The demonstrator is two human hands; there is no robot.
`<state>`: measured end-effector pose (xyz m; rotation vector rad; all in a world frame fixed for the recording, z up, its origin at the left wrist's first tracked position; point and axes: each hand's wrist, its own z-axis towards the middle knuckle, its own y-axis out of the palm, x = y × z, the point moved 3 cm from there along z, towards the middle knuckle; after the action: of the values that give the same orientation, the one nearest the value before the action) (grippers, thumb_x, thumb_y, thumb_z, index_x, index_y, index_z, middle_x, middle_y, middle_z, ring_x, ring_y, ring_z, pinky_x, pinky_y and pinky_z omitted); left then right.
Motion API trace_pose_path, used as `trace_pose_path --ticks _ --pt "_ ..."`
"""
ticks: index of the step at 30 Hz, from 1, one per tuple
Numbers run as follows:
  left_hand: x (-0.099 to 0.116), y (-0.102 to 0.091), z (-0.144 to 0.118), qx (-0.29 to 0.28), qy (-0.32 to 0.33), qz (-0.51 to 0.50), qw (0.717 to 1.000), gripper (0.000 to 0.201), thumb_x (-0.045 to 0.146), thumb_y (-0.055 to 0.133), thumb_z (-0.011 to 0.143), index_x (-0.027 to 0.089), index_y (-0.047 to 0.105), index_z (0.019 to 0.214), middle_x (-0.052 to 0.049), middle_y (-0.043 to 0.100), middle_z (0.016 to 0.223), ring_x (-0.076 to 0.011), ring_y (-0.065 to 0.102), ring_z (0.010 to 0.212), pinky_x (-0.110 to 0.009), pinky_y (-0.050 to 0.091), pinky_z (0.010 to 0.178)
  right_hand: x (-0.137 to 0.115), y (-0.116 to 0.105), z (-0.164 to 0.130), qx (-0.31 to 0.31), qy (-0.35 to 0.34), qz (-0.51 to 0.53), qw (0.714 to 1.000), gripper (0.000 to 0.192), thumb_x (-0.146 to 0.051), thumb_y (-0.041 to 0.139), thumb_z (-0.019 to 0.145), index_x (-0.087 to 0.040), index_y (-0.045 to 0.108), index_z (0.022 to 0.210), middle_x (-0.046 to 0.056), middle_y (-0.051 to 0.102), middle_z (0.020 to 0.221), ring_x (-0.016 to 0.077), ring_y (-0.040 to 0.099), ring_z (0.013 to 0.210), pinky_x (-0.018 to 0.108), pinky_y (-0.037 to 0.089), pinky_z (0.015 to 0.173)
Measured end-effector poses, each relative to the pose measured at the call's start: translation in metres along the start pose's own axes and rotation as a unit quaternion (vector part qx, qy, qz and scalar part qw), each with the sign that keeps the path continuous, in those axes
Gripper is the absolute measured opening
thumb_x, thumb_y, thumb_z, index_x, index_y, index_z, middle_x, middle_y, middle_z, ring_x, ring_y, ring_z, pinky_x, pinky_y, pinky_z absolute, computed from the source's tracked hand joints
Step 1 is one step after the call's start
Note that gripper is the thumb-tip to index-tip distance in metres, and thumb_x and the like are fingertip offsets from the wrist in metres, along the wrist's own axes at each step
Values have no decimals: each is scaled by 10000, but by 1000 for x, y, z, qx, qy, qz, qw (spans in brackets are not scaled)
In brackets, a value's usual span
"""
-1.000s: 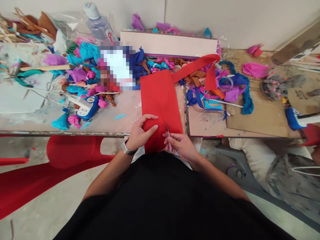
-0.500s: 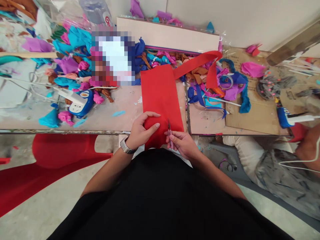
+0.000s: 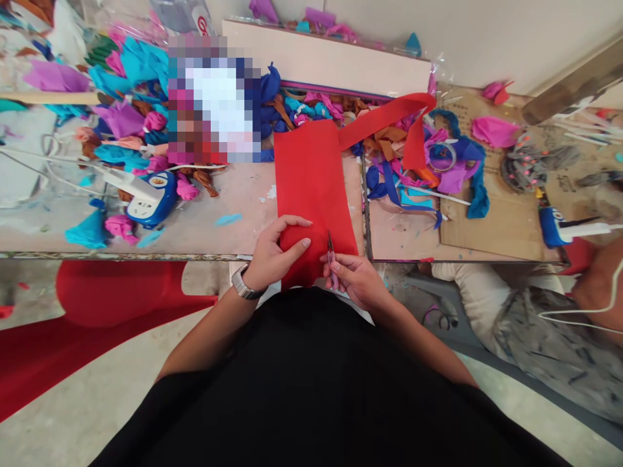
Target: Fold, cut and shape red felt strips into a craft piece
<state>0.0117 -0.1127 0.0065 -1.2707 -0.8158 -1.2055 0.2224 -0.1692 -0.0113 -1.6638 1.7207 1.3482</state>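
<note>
A long sheet of red felt (image 3: pixel 311 181) lies over the front edge of the worktable (image 3: pixel 228 227) and hangs down toward me. My left hand (image 3: pixel 275 254), with a watch on its wrist, pinches the felt's lower left part. My right hand (image 3: pixel 357 279) grips small pink-handled scissors (image 3: pixel 331 261) whose blades point up into the felt near its right side. A narrow red strip (image 3: pixel 384 120) runs from the sheet's top right corner across the scraps.
Heaps of coloured felt scraps (image 3: pixel 131 110) cover the table's back. A blue and white power strip (image 3: pixel 148 201) lies at the left, a tape roll (image 3: pixel 442 155) and cardboard (image 3: pixel 501 220) at the right. Another person's legs (image 3: pixel 525 324) show at the right, and a red chair (image 3: pixel 121 292) stands at the left.
The view has tilted slightly, shifting the table in the picture. The scissors have edged a little further up into the felt; both hands keep their hold.
</note>
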Motion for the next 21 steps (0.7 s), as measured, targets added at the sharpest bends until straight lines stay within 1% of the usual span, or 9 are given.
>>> trace_pose_path --ticks 3,9,16,21 --pt "-2 -1 0 2 -5 2 1000 348 475 758 966 215 726 1196 -86 781 1213 -261 730 1163 -450 576 1108 -2 0 0 -4 -5 11 1000 448 -544 881 851 -166 809 1078 32 721 805 108 631 608 229 341 483" --pt "-1 -1 0 3 4 -13 1000 298 419 769 962 215 730 1176 -74 782 1192 -239 737 1135 -405 581 1082 0 -2 1 -8 -6 8 1000 412 -516 871 876 -172 817 1096 20 716 775 97 617 592 223 334 494" --pt "-2 -2 0 5 2 -10 1000 290 395 767 962 215 731 1186 -74 780 1204 -242 731 1150 -419 574 1098 3 -1 3 -2 -7 22 1000 408 -526 872 876 -161 812 1049 17 715 768 91 611 580 231 341 508" --pt "-1 -2 -1 7 9 -9 1000 285 389 766 963 211 733 1183 -73 785 1193 -243 738 1142 -419 580 1096 1 2 1 1 -4 43 999 421 -519 892 862 -173 816 1089 11 722 793 91 648 598 218 341 503"
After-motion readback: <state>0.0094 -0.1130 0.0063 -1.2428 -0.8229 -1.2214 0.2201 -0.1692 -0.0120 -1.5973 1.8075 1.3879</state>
